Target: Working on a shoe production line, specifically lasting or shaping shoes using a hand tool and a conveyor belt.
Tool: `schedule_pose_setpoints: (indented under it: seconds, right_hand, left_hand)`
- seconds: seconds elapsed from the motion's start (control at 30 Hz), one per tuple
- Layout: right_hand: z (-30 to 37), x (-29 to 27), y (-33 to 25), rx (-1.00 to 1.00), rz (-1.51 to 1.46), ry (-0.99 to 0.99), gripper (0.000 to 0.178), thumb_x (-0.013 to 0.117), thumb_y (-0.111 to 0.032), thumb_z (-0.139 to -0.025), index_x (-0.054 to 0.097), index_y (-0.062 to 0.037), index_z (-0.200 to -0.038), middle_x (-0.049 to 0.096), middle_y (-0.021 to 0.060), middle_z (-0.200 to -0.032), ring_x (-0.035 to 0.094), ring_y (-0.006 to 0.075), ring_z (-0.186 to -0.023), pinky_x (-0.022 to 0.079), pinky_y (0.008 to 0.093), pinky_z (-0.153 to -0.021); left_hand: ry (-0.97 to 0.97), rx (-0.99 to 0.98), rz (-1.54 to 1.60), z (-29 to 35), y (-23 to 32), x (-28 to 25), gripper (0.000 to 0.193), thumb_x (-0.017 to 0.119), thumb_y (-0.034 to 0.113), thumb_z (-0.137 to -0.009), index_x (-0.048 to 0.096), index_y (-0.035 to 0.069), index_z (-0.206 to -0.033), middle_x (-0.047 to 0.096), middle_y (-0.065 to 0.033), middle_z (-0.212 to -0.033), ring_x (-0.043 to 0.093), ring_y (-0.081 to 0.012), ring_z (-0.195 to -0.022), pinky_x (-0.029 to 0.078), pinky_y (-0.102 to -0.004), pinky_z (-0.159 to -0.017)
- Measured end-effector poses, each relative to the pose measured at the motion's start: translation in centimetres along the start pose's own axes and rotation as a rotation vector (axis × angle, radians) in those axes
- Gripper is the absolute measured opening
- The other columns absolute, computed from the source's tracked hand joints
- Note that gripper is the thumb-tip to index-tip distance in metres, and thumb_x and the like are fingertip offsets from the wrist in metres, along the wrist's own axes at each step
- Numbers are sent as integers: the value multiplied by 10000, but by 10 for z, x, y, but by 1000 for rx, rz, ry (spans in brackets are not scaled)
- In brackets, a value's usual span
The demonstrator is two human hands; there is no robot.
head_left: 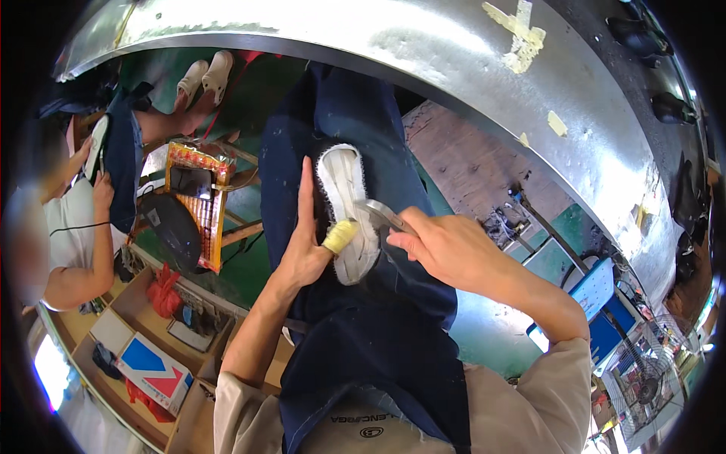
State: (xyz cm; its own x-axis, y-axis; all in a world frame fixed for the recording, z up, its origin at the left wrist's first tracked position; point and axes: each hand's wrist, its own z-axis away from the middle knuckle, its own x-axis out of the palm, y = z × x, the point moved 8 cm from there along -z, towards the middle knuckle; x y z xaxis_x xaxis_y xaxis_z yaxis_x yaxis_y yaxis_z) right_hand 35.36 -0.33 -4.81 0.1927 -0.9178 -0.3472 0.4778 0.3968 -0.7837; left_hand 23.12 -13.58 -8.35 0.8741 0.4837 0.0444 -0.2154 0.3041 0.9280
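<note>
Lying sole-up between both hands point(378, 242), a white shoe point(346, 212), edges frayed.

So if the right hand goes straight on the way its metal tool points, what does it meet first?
Probably the white shoe sole, which the right hand points its metal tool at; the tip seems to touch it already.

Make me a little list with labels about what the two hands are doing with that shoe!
Left hand: steadies the shoe, thumb wrapped in yellow tape
Right hand: grips a metal tool with its tip at the shoe's edge
Shoe: white, sole up, lying on the dark blue apron over the lap
Above: a curved metal table
To the left: another person holding a shoe; an open cardboard box on the floor
</note>
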Motion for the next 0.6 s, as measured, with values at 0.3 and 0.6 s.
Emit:
schedule_pose_setpoints:
  seconds: [0.3,0.6]
  right_hand:
    - [-35,-12,-22,-256,280,342,249,601,-291,-1035,569,-45,-1029,717,131,-799,703,331,-674,529,446,-566]
    - [48,-129,-18,-6,557,1011,299,660,-214,-1007,660,-69,-1269,729,152,-1030,716,335,-864,549,437,-732]
  left_hand:
    - [144,-121,-249,-19,-20,-29,1209,874,272,-829,26,142,-1680,236,-233,-1626,313,-358,-1505,298,-446,-1231]
    - [210,-9,71,-33,3,-55,735,797,43,-870,437,124,-1506,532,-94,-1421,536,-185,-1295,461,-343,-1083]
